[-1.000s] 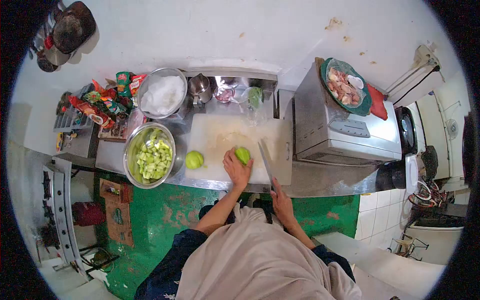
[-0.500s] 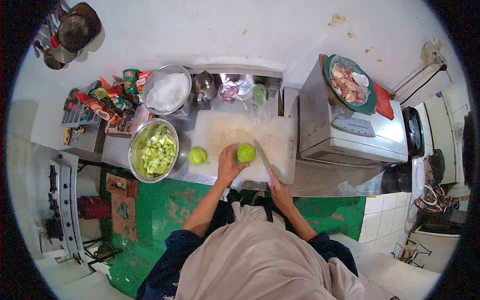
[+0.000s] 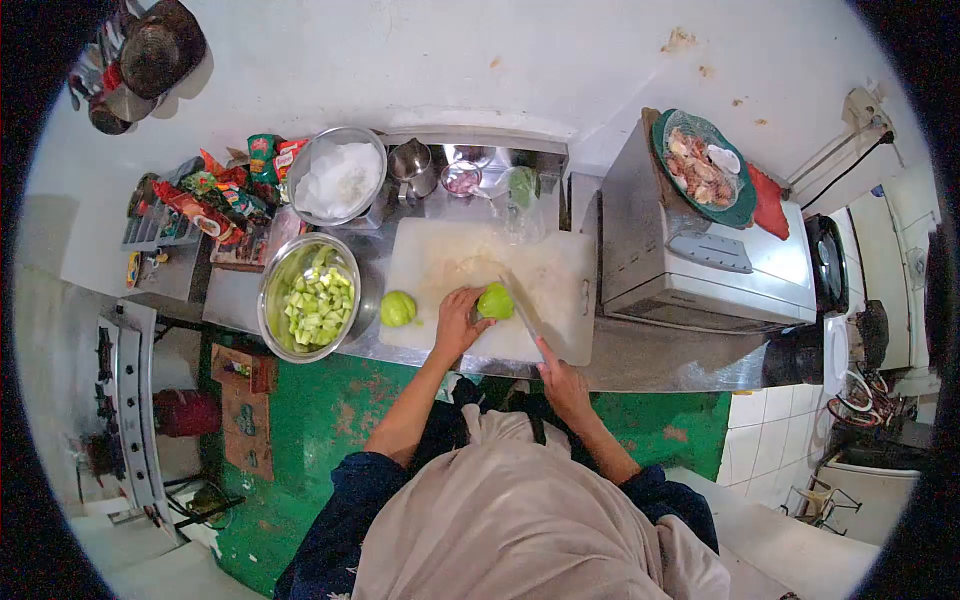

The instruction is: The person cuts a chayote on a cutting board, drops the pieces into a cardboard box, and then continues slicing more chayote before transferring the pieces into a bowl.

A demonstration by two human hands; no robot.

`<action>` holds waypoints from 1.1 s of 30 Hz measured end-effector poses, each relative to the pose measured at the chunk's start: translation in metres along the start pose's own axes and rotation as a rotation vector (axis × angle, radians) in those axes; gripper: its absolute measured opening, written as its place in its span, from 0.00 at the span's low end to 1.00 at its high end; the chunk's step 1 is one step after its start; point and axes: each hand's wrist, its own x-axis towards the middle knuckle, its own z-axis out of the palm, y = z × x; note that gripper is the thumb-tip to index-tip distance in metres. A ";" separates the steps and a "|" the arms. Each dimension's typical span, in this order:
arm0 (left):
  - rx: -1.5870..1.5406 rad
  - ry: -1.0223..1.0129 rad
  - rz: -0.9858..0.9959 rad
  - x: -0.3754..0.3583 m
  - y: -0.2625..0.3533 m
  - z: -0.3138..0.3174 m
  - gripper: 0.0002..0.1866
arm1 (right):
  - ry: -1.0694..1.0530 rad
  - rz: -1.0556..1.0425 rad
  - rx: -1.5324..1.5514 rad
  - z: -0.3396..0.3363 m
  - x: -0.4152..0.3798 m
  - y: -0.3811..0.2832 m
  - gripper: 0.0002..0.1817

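My left hand (image 3: 459,322) is closed around the left side of a pale green chayote (image 3: 496,301), steadying it on the white cutting board (image 3: 425,247). In my right hand (image 3: 566,388) I grip the handle of a kitchen knife (image 3: 523,308). Its long blade points away from me, right beside the chayote's right side. A second chayote (image 3: 397,309) sits at the board's left edge. Further left, a steel bowl (image 3: 269,318) holds many green cubes (image 3: 318,308).
Behind the board are a steel bowl with a white plastic bag (image 3: 340,180), a metal pitcher (image 3: 411,167), a small bowl of chopped pink pieces (image 3: 462,180) and a clear bag (image 3: 522,215). A metal appliance (image 3: 640,250) bears a plate of meat (image 3: 700,170). Food packets (image 3: 215,200) crowd the left.
The knife and my right hand have shifted very slightly, with the blade closer to the chayote's right side. The whole view has also moved a few pixels.
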 end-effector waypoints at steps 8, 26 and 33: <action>-0.068 0.103 -0.048 -0.004 0.006 0.008 0.32 | 0.083 -0.112 -0.156 0.004 0.004 -0.004 0.31; -0.041 0.060 -0.069 -0.007 0.003 0.008 0.32 | -0.187 -0.050 -0.252 -0.039 0.018 -0.023 0.33; -0.043 0.057 -0.075 -0.005 0.002 0.006 0.31 | -0.309 0.009 -0.256 -0.048 0.028 -0.040 0.35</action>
